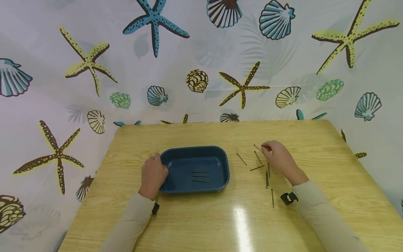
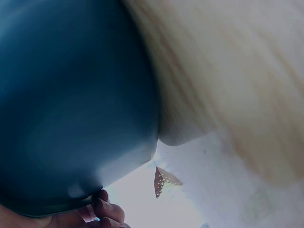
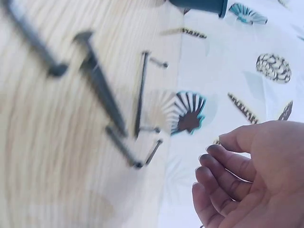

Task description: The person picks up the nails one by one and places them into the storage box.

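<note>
A dark blue tray (image 1: 195, 189) sits on the table, with three nails (image 1: 200, 176) lying side by side inside it. My left hand (image 1: 153, 174) grips the tray's left rim. In the left wrist view the tray's wall (image 2: 80, 104) fills much of the picture, and the fingers (image 2: 109, 211) curl at its edge. To the right of the tray, several loose nails (image 1: 241, 159) lie scattered. My right hand (image 1: 280, 159) hovers over the far nail (image 1: 257, 147), fingertips close to its end. In the right wrist view its loosely curled fingers (image 3: 228, 180) show no nail between them.
The light wooden table (image 1: 189, 224) meets a patterned cloth (image 1: 195, 52) along its far edge. Each wrist has a dark strap device, such as the right one (image 1: 288, 198). More nails (image 3: 99, 80) lie near the right wrist.
</note>
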A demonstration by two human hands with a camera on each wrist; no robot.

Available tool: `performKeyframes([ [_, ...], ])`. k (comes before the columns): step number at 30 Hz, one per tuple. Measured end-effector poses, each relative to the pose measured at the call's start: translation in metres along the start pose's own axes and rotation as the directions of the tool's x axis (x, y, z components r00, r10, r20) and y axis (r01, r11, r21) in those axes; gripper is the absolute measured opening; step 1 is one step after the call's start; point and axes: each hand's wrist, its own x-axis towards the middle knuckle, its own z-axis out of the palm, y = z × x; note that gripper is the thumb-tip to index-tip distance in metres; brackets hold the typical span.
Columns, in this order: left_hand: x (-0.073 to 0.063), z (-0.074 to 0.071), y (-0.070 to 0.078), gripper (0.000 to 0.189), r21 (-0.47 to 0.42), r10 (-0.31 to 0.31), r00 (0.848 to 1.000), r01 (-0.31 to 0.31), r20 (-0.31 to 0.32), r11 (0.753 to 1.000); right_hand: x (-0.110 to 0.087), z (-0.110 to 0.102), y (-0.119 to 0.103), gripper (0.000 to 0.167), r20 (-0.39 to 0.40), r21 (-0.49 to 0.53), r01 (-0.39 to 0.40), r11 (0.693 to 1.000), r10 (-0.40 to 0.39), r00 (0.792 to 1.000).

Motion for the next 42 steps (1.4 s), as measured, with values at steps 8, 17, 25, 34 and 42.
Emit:
performKeyframes([
  [8,0.002,0.002,-0.002,0.016,0.009,-0.019,0.999,0.019,0.028,1.0,0.0,-0.002,0.027,0.036,0.014,-0.013,-0.072,0.997,0.072,0.997],
  [17,0.002,0.002,-0.002,0.018,0.006,-0.007,1.0,0.007,0.016,1.0,0.009,0.012,0.038,0.035,0.071,-0.007,-0.063,0.998,0.064,0.995],
  [25,0.001,0.003,-0.002,0.025,0.012,-0.036,0.998,0.036,0.048,0.999,0.019,0.017,0.033,0.029,0.087,-0.066,-0.002,0.998,0.008,0.996],
  [34,0.001,0.001,-0.002,0.028,0.004,-0.018,0.999,0.018,0.026,1.0,0.031,0.019,0.028,0.02,0.119,-0.069,-0.02,0.997,0.028,0.993],
  [42,0.001,0.002,-0.001,0.022,0.012,-0.025,0.999,0.025,0.026,1.0,0.034,0.021,0.026,0.016,0.128,-0.064,-0.078,0.995,0.086,0.988],
])
